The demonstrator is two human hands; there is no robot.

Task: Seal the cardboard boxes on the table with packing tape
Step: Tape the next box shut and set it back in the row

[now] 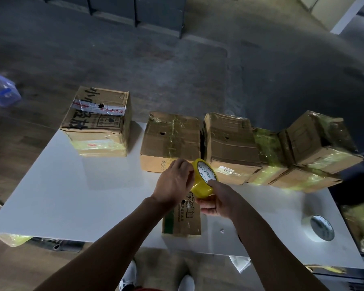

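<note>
Head view: above the small printed box [182, 220], my right hand [218, 201] grips the yellow tape roll [203, 178] from below, left hand [173, 181] pinching its rim, core axis tilted up toward me.

both hands [198, 189] grip yellow tape roll [204, 177] — boxes [170, 141] behind

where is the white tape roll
In the head view the white tape roll lies flat near the table's front right edge, right of the right hand.
</note>
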